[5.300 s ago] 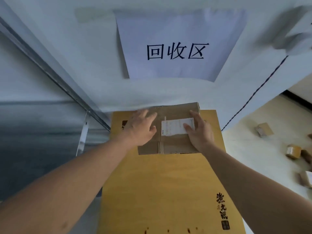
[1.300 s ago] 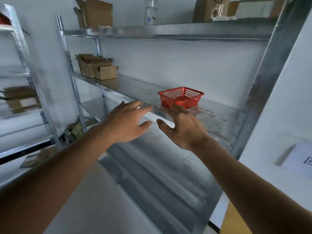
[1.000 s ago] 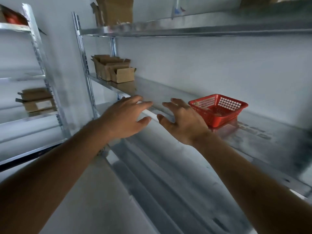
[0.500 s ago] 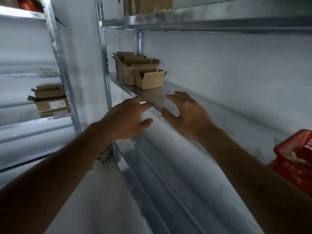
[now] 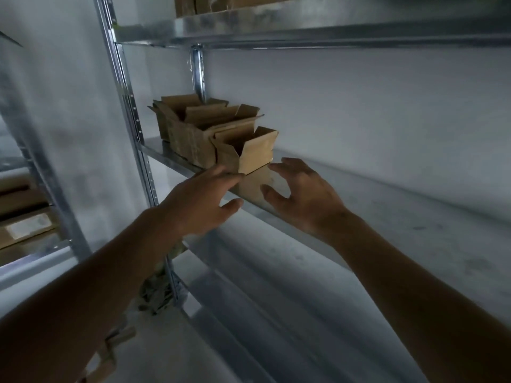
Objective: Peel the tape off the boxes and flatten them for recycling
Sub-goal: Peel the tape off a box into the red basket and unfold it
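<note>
A row of open brown cardboard boxes stands on a metal shelf (image 5: 387, 205) against the white wall. The nearest is a small cardboard box (image 5: 249, 150) with its flaps up; larger cardboard boxes (image 5: 190, 125) sit behind it. My left hand (image 5: 204, 200) reaches out just below and left of the small box, fingers straight, fingertips near its lower corner. My right hand (image 5: 301, 194) is spread just right of that box, over the shelf's edge. Neither hand holds anything, and I cannot tell whether either touches the box.
An upper shelf (image 5: 304, 26) carries more cardboard above. A perforated steel upright (image 5: 130, 117) runs down at the left. A second rack at the far left holds flat cardboard (image 5: 25, 225). Crumpled scraps (image 5: 154, 294) lie on the floor by the upright.
The view has swung from the recycling spot to the rack and then left past a red basket. Both empty hands have come close to the small box.
</note>
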A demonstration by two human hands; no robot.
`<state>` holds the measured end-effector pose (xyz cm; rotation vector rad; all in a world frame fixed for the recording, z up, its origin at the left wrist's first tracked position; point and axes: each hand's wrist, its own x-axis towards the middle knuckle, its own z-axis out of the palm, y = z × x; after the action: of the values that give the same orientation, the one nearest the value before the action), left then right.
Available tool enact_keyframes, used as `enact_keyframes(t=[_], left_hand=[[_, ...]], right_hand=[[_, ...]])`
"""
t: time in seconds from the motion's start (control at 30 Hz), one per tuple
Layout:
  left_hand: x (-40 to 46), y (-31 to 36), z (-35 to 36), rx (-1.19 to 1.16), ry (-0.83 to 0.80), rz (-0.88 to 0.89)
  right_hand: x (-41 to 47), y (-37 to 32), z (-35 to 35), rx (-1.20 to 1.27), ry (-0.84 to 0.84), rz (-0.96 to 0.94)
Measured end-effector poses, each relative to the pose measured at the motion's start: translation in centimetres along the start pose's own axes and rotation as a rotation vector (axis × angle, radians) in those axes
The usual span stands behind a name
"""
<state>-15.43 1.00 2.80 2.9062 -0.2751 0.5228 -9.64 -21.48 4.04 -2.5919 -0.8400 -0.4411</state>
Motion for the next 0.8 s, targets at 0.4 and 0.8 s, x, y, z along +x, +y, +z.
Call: enact_keyframes(t=[0.4,0.8], left_hand=[[10.9,-12.4,3.7,-0.028,-0.012,0.032],[16.0,-18.7,6.0,-0.051,-0.089,0.112]], right_hand=[[14.0,0.1,6.1,-0.032,-0.027,0.022],[24.4,-0.9,9.2,-0.351,-0.054,-0.133]])
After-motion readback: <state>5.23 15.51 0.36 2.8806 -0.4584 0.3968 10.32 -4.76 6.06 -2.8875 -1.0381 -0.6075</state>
